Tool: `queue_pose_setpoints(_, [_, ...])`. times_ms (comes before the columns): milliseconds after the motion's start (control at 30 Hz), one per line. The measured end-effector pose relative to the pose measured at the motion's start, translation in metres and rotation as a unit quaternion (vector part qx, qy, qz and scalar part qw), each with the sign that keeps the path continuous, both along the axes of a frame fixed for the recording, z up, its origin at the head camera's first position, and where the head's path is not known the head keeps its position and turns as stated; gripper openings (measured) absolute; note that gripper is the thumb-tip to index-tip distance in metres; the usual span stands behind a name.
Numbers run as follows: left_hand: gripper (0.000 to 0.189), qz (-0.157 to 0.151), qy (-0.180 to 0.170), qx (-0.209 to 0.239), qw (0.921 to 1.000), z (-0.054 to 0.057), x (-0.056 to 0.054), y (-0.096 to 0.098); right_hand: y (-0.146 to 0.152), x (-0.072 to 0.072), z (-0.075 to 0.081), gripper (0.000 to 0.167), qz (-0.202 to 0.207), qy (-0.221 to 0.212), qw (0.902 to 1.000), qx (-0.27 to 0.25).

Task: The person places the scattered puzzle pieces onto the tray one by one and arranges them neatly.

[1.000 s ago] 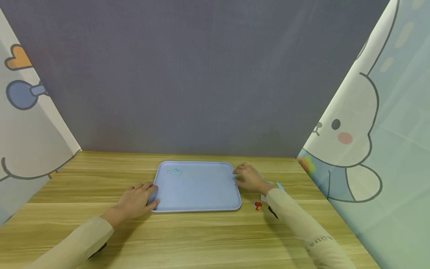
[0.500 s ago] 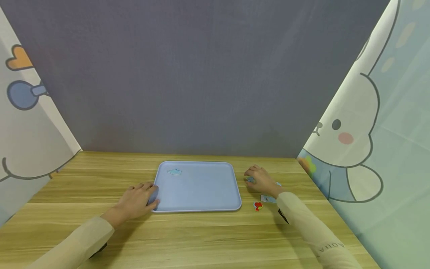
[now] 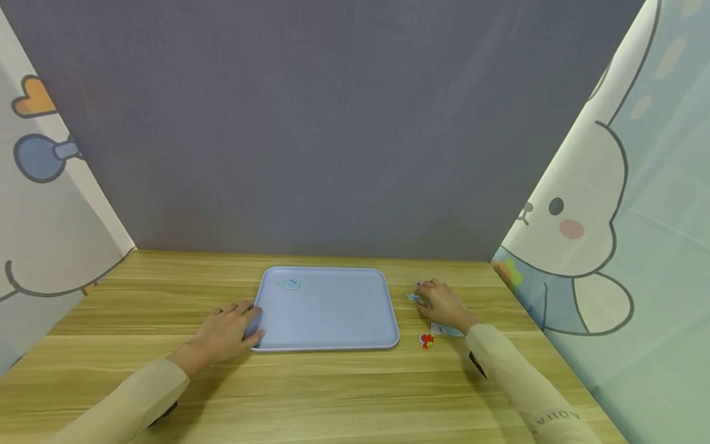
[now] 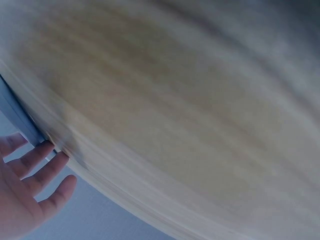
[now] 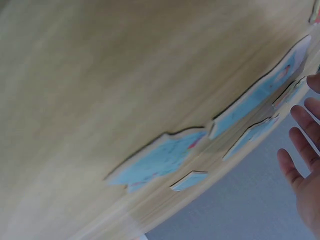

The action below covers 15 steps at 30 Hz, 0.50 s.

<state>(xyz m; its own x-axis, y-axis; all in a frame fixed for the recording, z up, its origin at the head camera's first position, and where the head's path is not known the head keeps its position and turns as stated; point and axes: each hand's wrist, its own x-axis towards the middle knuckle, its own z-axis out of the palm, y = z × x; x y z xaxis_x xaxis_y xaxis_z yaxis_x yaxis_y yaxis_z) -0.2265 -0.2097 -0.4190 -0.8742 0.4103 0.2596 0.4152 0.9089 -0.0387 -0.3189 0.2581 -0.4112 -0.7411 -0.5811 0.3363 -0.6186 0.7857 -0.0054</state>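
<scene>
My left hand point(image 3: 224, 330) rests at the near left corner of the pale blue tray point(image 3: 333, 314), thumb over its rim. In the left wrist view the fingers reach loosely to the tray's edge. One light-blue puzzle piece point(image 3: 289, 284) lies inside at the far left. Right of the tray, my right hand point(image 3: 444, 305) hovers low over loose puzzle pieces, its fingers relaxed and spread. A small bluish piece point(image 3: 415, 298) sits by its fingertips, and another light-blue piece point(image 3: 445, 330) is partly hidden under the wrist. Nearer to me is a red piece point(image 3: 426, 341).
The right wrist view shows several flat light-blue pieces on the wood, among them a large one point(image 5: 160, 155) and a small one point(image 5: 190, 181). A grey panel point(image 3: 333, 135) stands behind the wooden table point(image 3: 333, 394), with printed cloths at both sides.
My right hand has drawn away from the tray's right edge, to the right and slightly toward me. The small bluish piece now shows beside its fingers. My left hand stays in place.
</scene>
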Motion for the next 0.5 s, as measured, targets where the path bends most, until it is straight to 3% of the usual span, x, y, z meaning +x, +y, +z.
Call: queue_pose_setpoints(500, [0.047, 0.000, -0.004, 0.002, 1.0000, 0.003, 0.003, 0.001, 0.011, 0.008, -0.002, 0.021, -0.007, -0.024, 0.9996, -0.010])
